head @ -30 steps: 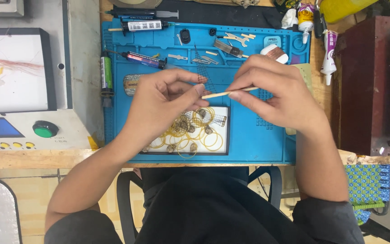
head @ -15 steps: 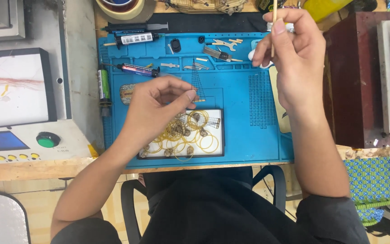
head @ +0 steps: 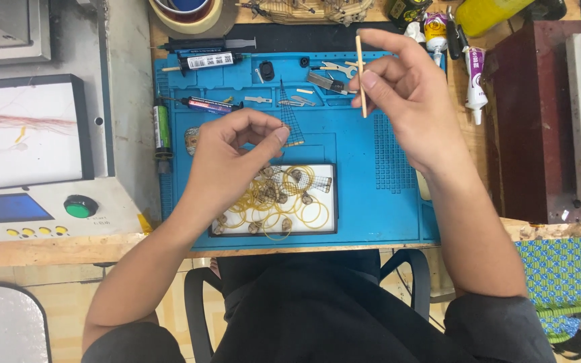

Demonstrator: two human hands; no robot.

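Blue mat: a silicone work mat (head: 384,195) lies on the wooden table (head: 55,250); both hands are raised over it.
Left hand: the left hand (head: 226,158) hovers above the mat's middle; thumb and forefinger are pinched on the lower edge of a small triangular piece of dark netting (head: 289,115), which stands upright with its point away from the person.
Right hand: the right hand (head: 408,94) is held over the mat's far right part; its grip is closed between thumb and fingers on a thin wooden stick (head: 360,74), held roughly upright.
Spacing: stick and netting are apart, not touching.
Tray: a shallow dark-rimmed tray (head: 331,202) sits on the mat just below the left hand, holding yellow rubber bands (head: 304,214) and small brownish pieces too small to identify.
Mat, far edge: syringe-type tubes (head: 203,62), a green-banded cylinder (head: 161,126), tweezers and small metal parts lie in its compartments.
Left of mat: a white machine with a green button (head: 79,206).
Right of mat: a glue tube (head: 473,84), beside a dark red box (head: 526,121).
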